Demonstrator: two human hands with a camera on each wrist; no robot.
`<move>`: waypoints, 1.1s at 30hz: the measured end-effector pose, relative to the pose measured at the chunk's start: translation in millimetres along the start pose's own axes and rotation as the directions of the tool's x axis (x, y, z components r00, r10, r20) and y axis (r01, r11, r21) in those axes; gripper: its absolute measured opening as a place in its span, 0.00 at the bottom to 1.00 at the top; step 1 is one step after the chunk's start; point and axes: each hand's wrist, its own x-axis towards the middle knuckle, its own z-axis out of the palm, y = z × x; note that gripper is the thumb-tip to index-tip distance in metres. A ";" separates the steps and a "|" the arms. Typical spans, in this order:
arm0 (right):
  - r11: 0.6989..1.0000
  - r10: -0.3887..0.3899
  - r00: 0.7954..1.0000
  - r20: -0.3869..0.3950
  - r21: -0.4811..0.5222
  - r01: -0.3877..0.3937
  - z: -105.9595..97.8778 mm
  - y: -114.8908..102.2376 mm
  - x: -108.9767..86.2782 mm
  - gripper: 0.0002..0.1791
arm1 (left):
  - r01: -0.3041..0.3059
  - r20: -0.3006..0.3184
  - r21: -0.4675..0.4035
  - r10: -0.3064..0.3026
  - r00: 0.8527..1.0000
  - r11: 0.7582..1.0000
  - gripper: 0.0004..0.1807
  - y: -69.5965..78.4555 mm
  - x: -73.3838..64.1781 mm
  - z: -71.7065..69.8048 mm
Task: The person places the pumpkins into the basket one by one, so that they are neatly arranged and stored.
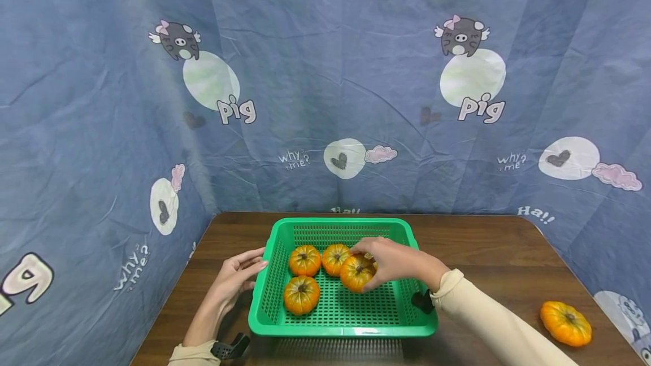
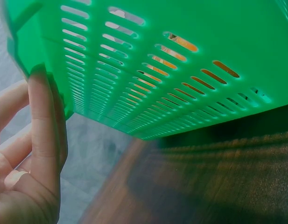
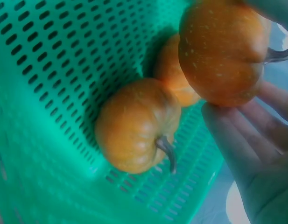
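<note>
A green plastic basket [image 1: 346, 331] with slotted walls stands on the table, with small orange pumpkins inside. My right hand [image 1: 394, 261] grips one pumpkin [image 1: 356, 273] between thumb and fingers, over the middle of the basket. In the right wrist view this held pumpkin [image 3: 223, 56] is above another pumpkin [image 3: 136, 126] lying on the basket's slotted floor. Three more lie left of it: a back-left pumpkin [image 1: 304, 260], a back-middle pumpkin [image 1: 335, 258] and a front-left pumpkin [image 1: 302, 295]. My left hand [image 1: 234, 278] touches the basket's left rim with fairly straight fingers, also seen beside the slotted wall [image 2: 148, 65].
One more pumpkin [image 1: 565, 323] lies on the brown wooden table [image 1: 488, 253] at the far right, outside the basket. A blue patterned cloth [image 1: 315, 83] hangs behind the table and along its sides. Dark wrist devices sit at both cuffs.
</note>
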 end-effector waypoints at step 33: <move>0.963 -0.077 0.990 0.118 -0.249 0.105 35.5 -23.4 36.6 0.38 | -0.006 0.010 -0.009 0.006 1.000 1.000 0.32 0.6 -0.1 0.1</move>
